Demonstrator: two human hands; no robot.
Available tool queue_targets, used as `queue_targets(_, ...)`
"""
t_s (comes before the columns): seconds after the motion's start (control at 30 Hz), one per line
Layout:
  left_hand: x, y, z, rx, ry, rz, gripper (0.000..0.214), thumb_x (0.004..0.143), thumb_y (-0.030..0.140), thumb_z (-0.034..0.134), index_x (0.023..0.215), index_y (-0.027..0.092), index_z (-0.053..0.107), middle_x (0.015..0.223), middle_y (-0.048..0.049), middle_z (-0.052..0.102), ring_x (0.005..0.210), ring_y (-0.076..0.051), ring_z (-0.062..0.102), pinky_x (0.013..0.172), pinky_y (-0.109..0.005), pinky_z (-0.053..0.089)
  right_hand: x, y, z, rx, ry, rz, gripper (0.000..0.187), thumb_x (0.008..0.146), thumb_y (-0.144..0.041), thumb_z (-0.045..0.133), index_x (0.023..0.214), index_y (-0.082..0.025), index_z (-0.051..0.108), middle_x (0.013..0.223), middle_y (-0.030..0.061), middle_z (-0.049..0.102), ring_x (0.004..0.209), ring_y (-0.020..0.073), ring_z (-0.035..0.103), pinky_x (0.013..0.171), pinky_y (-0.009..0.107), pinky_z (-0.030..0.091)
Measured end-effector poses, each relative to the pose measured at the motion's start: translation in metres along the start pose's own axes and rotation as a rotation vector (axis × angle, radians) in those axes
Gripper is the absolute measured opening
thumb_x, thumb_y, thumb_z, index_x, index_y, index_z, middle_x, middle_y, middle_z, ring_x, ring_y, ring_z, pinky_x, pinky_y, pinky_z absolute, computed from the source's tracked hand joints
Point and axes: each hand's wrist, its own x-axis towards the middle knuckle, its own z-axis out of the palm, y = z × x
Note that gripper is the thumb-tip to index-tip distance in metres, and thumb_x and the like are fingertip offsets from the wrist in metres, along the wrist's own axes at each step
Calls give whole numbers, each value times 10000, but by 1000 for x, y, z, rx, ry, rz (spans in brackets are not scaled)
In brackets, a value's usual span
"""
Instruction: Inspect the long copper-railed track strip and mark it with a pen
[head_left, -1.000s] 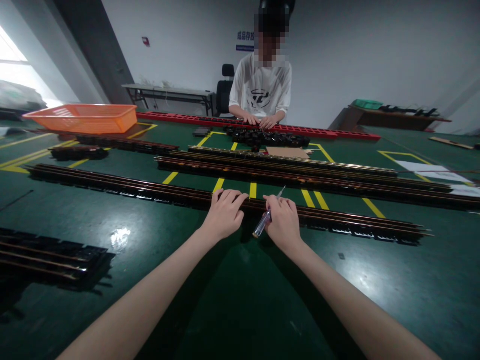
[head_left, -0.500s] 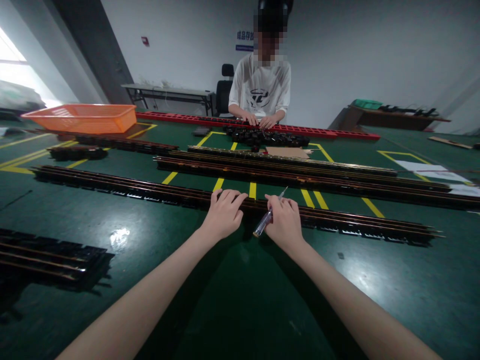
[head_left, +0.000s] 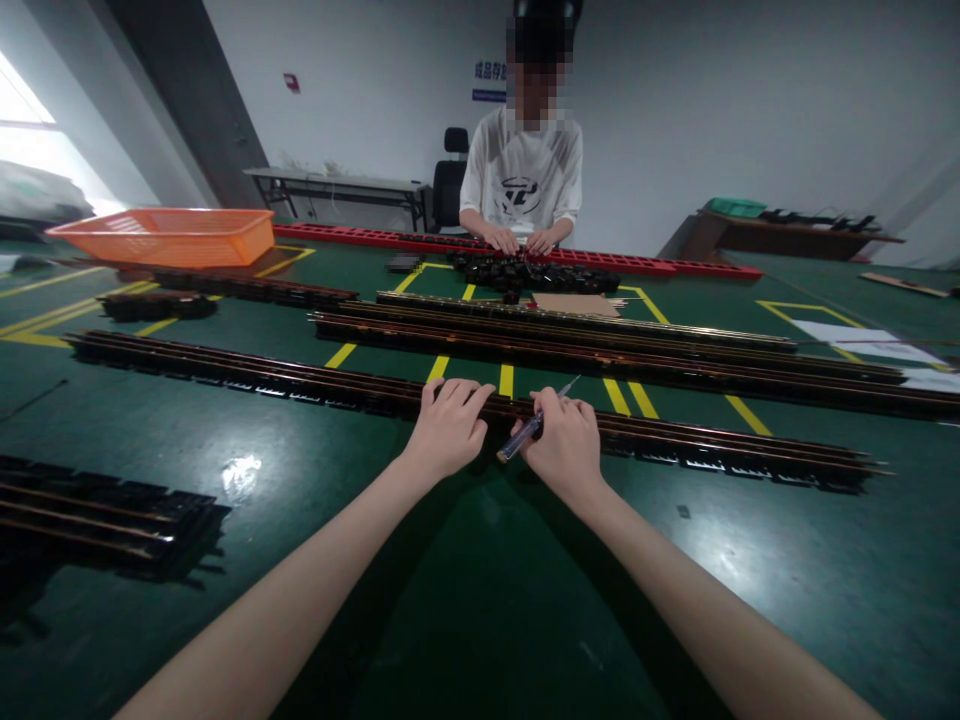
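A long black strip (head_left: 247, 372) with thin copper-coloured rods along its length lies across the green table in front of me. My left hand (head_left: 448, 425) is on its middle, fingers bent over the strip and thumb on the near side. Just to the right, my right hand (head_left: 566, 440) is closed around a small screwdriver (head_left: 523, 434) with a clear handle. Its thin shaft points up and away to the right, while the handle end sticks out to the lower left. The fingers of my right hand also meet the strip, whose part under both hands is hidden.
Behind lie more rodded strips (head_left: 645, 358) and a piece of cardboard (head_left: 577, 304). An orange basket (head_left: 172, 240) stands at the far left; another strip end (head_left: 82, 515) lies near left. Across the table a person (head_left: 521, 180) handles black parts beside a red rack (head_left: 712, 270).
The screwdriver has tilted in my right hand, its handle end swinging slightly up and left. My left hand has stayed in place. The person's hands opposite have shifted slightly.
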Motion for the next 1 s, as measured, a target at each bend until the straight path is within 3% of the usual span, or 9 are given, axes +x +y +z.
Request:
queue_targets(0.47,0,0,1,7,5,-3,419,828,163,364,1203,173,552,1207,-96,600,1180,-236,497,1058,-481,254,-1,5,-1,96,2,39,203,703,-22,417,766,-212,381,837,84,697,812,245,633,820,356,343)
queue_targets(0.7,0,0,0,-1,16,6,406,833,169,366,1187,177,565,1188,-97,611,1168,-238,504,1054,-481,259,-2,7,-5,78,3,35,180,654,-122,487,780,-205,390,846,106,689,803,261,628,810,360,345)
queue_targets(1.0,0,1,0,6,10,-12,434,826,170,367,1223,178,542,1198,-100,604,1168,-243,506,1060,-490,248,-2,6,-1,-31,9,-3,152,777,-314,505,823,-175,464,837,122,674,804,265,597,797,365,331)
